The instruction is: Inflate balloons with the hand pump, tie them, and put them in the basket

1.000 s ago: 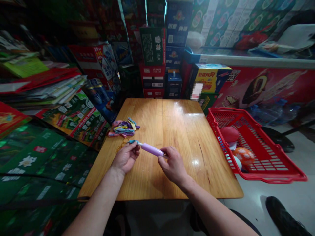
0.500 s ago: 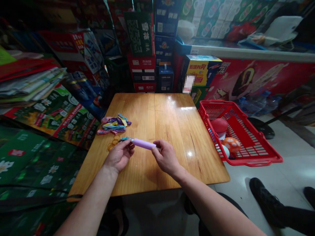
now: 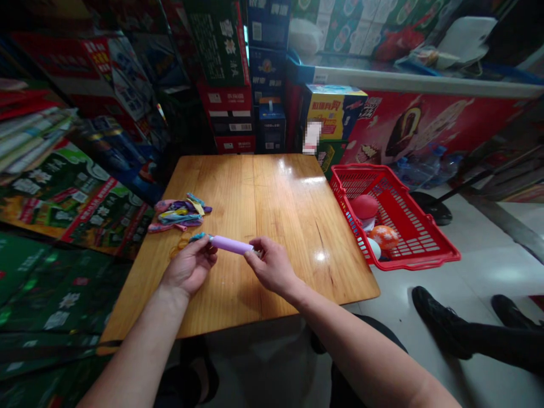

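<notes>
Over the table, a slim purple balloon pump (image 3: pixel 232 245) is held level between my hands. My right hand (image 3: pixel 272 265) closes round its right end, where a bit of white shows past the fingers. At the other end, my left hand (image 3: pixel 192 266) pinches the neck of a limp blue balloon (image 3: pixel 196 236) against the nozzle. Just behind that hand lie several tan rubber bands (image 3: pixel 181 245). A heap of flat, coloured balloons (image 3: pixel 178 213) rests farther back on the table's left side.
The wooden table (image 3: pixel 293 215) is in front of me. Right of it, a red basket (image 3: pixel 429 262) holds several inflated balloons. Cartons (image 3: pixel 232 122) are stacked behind, and green cases (image 3: pixel 55 294) stand on the left. A person's shoe (image 3: pixel 437 317) is on the floor at right.
My view has turned slightly, so the whole scene sits farther left. Both hands keep the same hold on the pump and the blue balloon.
</notes>
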The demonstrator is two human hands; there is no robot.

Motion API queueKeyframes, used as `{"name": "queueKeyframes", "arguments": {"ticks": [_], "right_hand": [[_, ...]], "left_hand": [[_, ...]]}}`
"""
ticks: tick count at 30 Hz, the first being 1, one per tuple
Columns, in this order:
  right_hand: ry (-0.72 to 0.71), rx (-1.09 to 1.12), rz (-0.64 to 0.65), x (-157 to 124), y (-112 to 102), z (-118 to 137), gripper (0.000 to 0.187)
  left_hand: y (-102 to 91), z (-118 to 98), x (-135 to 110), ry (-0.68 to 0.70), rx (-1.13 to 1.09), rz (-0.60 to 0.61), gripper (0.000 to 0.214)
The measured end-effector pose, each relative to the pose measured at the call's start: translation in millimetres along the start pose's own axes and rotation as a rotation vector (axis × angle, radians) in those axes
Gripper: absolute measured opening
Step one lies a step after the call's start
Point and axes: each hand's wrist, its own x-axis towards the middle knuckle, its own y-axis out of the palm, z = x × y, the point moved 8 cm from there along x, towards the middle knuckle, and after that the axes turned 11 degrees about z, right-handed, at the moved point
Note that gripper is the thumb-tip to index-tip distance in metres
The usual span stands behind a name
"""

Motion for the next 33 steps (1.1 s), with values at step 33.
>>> {"name": "queueKeyframes", "arguments": {"ticks": [33], "right_hand": [[0.092, 0.164, 0.073, 3, 6, -13, 0.019]], "left_hand": [[7.7, -11, -5, 0.064, -0.004, 0.129, 0.018]]}}
